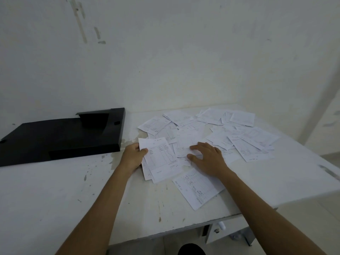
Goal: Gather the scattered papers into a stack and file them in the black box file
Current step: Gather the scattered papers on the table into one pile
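Observation:
Several white printed papers [244, 133] lie scattered across the right half of a white table [55, 196]. My left hand [133, 156] grips the left edge of a small stack of papers [161, 161], thumb on top. My right hand [207, 157] lies flat on loose sheets [185, 144] just right of that stack, fingers spread and pointing left. One more sheet [196, 188] lies nearer me under my right forearm. The black box file [60, 137] lies flat at the table's far left, against the wall, beside my left hand.
White walls close in behind the table and at its right. The table's front edge runs diagonally at lower right, with a drawer knob [221, 226] under it. The tabletop near me on the left is stained.

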Demonstrator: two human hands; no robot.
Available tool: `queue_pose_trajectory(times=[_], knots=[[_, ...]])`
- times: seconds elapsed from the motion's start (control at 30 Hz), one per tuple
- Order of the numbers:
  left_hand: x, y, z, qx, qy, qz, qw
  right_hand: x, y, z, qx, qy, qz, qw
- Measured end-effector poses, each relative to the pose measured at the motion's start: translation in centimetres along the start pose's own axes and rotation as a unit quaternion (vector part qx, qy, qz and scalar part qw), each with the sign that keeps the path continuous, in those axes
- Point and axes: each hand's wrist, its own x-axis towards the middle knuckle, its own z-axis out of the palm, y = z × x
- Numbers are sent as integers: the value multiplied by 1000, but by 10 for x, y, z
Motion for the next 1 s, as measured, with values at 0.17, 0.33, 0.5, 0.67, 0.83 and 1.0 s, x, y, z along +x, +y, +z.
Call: queue_pose_trajectory(times=[0.17,0.33,0.5,0.67,0.83,1.0], knots=[[6,-2,0,-20,17,-10,1000,13,-5,0,4,5,17,1000],[8,-1,6,-40,-30,-25,998,15,-22,9,-27,-57,-21,998],[11,-1,11,-61,-16,-38,997,14,-27,14,5,-41,-40,998],[12,0,2,-128,-19,-44,991,18,-24,9,14,16,6,1000],[9,9,-4,-178,-28,-61,982,20,-22,9,14,12,2,1000],[8,17,13,-155,-55,-64,984,19,-21,9,31,0,1,1000]])
